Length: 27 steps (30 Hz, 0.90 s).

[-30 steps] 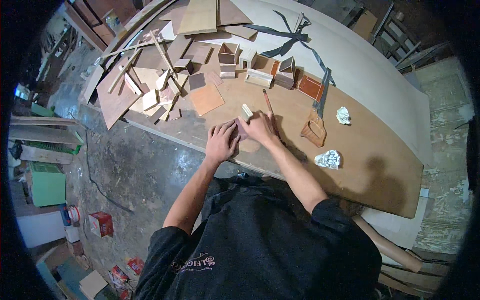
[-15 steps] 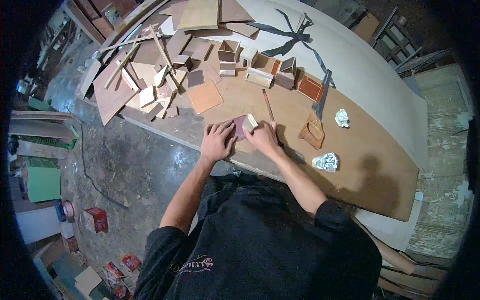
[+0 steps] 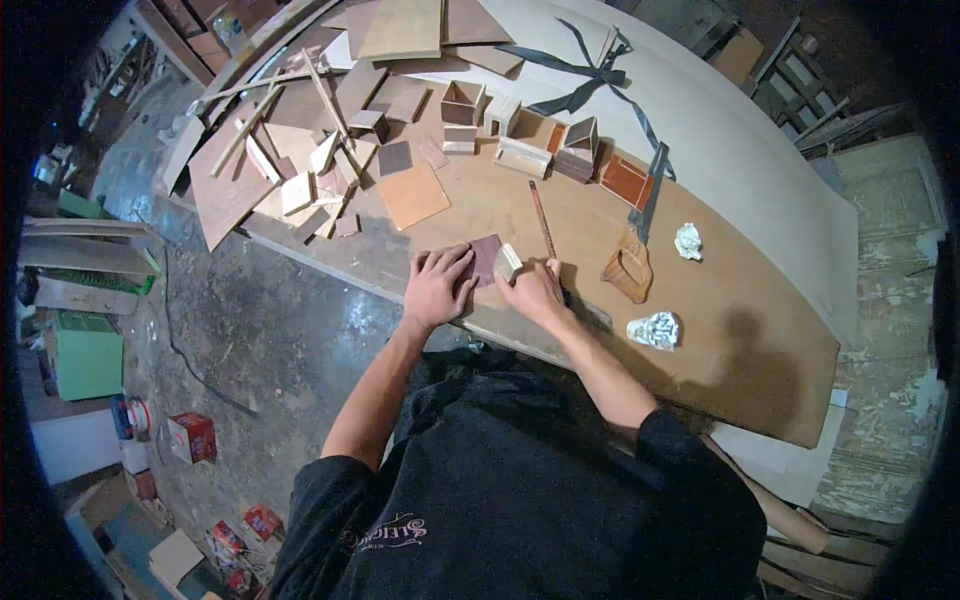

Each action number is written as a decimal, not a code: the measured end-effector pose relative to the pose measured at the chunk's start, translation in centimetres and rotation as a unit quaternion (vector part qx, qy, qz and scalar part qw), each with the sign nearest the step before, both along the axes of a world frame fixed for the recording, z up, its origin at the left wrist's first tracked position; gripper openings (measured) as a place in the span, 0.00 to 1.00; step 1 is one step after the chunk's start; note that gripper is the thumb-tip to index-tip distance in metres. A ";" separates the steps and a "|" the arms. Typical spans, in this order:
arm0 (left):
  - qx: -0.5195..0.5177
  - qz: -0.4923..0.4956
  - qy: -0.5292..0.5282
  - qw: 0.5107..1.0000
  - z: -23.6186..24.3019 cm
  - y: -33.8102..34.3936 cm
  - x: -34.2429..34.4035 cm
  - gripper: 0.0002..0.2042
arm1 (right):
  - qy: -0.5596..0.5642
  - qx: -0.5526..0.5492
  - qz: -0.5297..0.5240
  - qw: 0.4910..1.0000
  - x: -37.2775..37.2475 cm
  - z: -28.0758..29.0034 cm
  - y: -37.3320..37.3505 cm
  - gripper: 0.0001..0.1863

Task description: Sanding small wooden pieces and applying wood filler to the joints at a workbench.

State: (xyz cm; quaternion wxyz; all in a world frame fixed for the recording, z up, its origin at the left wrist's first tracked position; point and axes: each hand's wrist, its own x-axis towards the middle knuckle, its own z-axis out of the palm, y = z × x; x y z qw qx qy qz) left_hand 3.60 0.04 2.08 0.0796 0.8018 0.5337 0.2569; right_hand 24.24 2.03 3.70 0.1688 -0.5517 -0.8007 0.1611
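Observation:
My left hand [image 3: 434,285] presses on a dark reddish-brown square sheet [image 3: 485,258] near the bench's front edge, fingers spread and bent at the tips. My right hand [image 3: 537,290] grips a small pale wood block [image 3: 510,260] at the sheet's right side; whether the block touches it I cannot tell. A red pencil [image 3: 540,214] lies just beyond that hand. A handsaw [image 3: 628,268] with a wooden handle lies to the right, near two crumpled pale wads [image 3: 688,241] [image 3: 652,330]. An orange-tan square board [image 3: 414,194] lies beyond my left hand.
Wood offcuts and strips [image 3: 297,192] crowd the left of the bench [image 3: 740,378]. Small wooden boxes [image 3: 462,103] stand along the back. Black straps [image 3: 575,95] lie on a white sheet [image 3: 780,230]. A cable and boxes [image 3: 192,437] are on the floor at left.
My right hand has moved right and slightly toward me with the pale block, showing more of the reddish sheet. My left hand has shifted slightly left since a second ago, still on the sheet.

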 end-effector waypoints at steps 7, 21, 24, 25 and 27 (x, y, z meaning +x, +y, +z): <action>-0.006 -0.007 -0.017 1.000 0.1 0.2 0.4 0.24 | -0.003 0.007 -0.043 0.999 -3.4 -0.1 4.2 0.17; -0.008 0.001 -0.019 1.000 0.1 0.2 0.3 0.23 | 0.031 -0.011 -0.055 0.998 -2.9 1.3 4.3 0.16; 0.006 -0.002 -0.014 1.000 -0.3 0.4 0.4 0.23 | 0.001 0.083 -0.072 0.994 -3.4 0.0 3.9 0.14; -0.001 -0.001 -0.008 1.000 -0.1 -0.2 0.3 0.23 | 0.019 0.056 -0.056 0.997 -3.1 -0.1 3.1 0.11; -0.005 -0.006 -0.009 1.000 0.3 0.1 0.0 0.23 | 0.019 0.033 -0.042 0.998 -1.9 -0.3 1.0 0.12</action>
